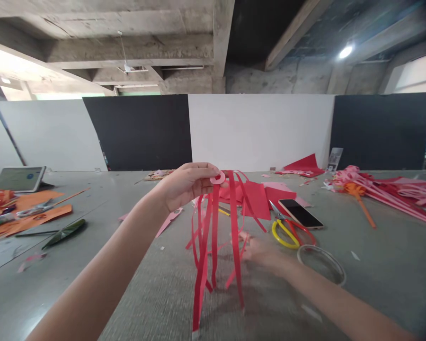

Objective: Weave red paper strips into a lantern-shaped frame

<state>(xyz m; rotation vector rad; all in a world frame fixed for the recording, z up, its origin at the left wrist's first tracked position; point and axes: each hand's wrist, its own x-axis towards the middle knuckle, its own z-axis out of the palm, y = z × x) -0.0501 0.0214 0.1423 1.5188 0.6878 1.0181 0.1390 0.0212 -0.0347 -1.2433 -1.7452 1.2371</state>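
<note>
Several red paper strips [235,227], probably light, limp and easily torn, hang at centre from the pink paper ring [218,182], the likeliest safe hold, pinched by the left hand [188,182]; the blurred right hand [253,250], grip unclear, lies at five o'clock, scissors [281,217] and smartphone [301,213] crowding four o'clock.

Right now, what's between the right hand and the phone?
Head view: the scissors lie between the right hand and the phone, yellow handle nearer the hand.
</note>
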